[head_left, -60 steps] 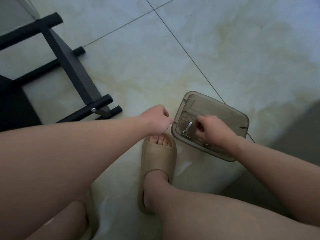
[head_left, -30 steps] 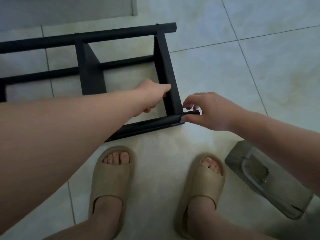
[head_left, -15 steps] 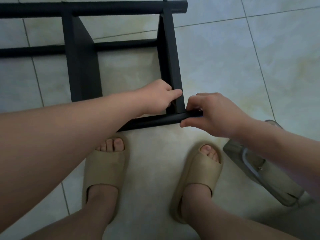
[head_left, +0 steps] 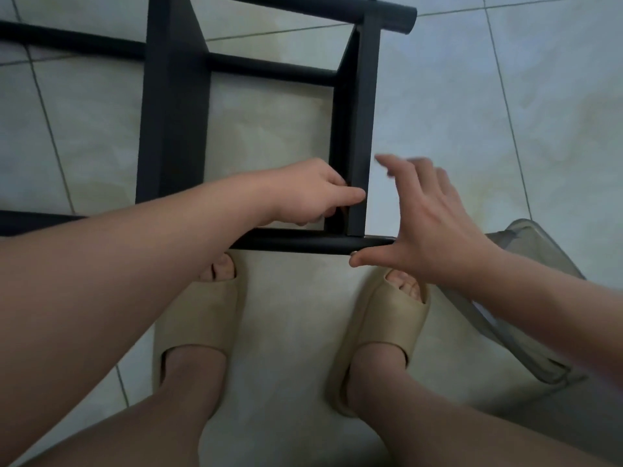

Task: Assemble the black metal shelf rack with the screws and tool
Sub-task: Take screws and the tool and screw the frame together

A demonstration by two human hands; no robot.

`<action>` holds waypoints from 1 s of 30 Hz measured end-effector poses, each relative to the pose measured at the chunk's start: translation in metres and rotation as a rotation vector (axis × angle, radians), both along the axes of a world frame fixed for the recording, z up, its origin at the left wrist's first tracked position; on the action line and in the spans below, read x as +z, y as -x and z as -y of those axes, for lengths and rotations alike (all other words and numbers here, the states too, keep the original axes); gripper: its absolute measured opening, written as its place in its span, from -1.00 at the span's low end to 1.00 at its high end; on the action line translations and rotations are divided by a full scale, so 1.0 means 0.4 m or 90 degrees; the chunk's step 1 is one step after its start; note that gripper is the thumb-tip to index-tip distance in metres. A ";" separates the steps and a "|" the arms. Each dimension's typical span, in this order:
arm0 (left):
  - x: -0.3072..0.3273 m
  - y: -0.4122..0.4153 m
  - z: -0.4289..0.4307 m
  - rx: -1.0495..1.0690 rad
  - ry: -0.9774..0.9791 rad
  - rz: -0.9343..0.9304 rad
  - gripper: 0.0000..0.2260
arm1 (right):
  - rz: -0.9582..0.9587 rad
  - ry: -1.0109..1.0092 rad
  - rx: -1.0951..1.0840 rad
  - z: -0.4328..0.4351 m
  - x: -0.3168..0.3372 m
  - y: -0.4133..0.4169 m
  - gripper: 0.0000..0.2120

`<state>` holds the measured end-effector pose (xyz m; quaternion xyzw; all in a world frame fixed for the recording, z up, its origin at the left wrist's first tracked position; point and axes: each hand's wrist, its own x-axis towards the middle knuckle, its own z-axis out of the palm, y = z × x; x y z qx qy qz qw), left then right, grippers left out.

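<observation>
The black metal shelf rack (head_left: 175, 106) lies on the tiled floor in front of me. My left hand (head_left: 313, 193) grips its right flat crossbar (head_left: 362, 129) close to where that bar meets the near round tube (head_left: 303, 244); the thumb lies across the bar's face and the fingers curl behind it. My right hand (head_left: 428, 217) is open at the end of the near tube, fingers spread and blurred, with the thumb tip touching the tube's underside. No screw or tool shows in either hand.
A translucent grey plastic container (head_left: 526, 298) lies on the floor at the right, partly behind my right forearm. My feet in beige slides (head_left: 199, 318) (head_left: 387, 328) stand just in front of the near tube. Pale tiled floor surrounds the rack.
My right hand has let go of the end of the near tube and opened, fingers spread. The view has moved closer over the rack. My left hand keeps its grip on the crossbar.
</observation>
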<state>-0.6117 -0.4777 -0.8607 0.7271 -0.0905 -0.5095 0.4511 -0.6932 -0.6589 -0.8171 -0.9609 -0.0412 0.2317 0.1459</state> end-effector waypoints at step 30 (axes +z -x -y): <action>-0.075 -0.052 -0.053 0.105 0.064 -0.264 -0.90 | 0.106 0.069 0.364 0.030 -0.077 -0.135 0.35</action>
